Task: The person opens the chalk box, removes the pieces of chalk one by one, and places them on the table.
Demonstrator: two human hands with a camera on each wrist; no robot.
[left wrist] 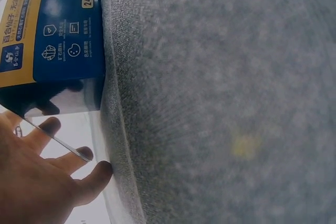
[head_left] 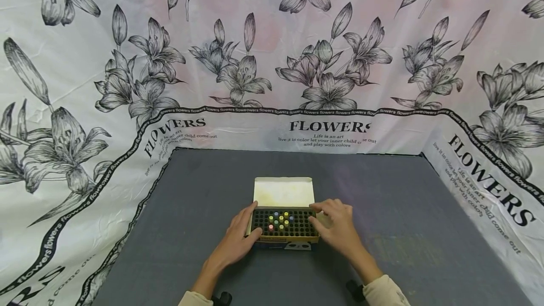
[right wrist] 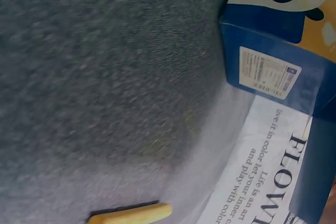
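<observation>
A box [head_left: 276,239] with its lid [head_left: 283,191] raised holds a black tray of round holes, with several coloured sticks [head_left: 281,217] near its middle. The left hand [head_left: 233,244] lies along the box's left side, thumb near the front corner. In the left wrist view its spread fingers [left wrist: 63,182] are beside the box's blue side [left wrist: 68,35] and a thin flap. The right hand [head_left: 340,228] touches the right edge, its index finger near the back corner and its thumb over the tray's edge. In the right wrist view, the blue box end [right wrist: 283,61] hides most of it.
A grey cloth surface [head_left: 204,178] lies under the box. White flower-printed fabric [head_left: 255,131] stands around the back and sides. A yellow elongated thing [right wrist: 131,214] appears low in the right wrist view; what it is I cannot tell.
</observation>
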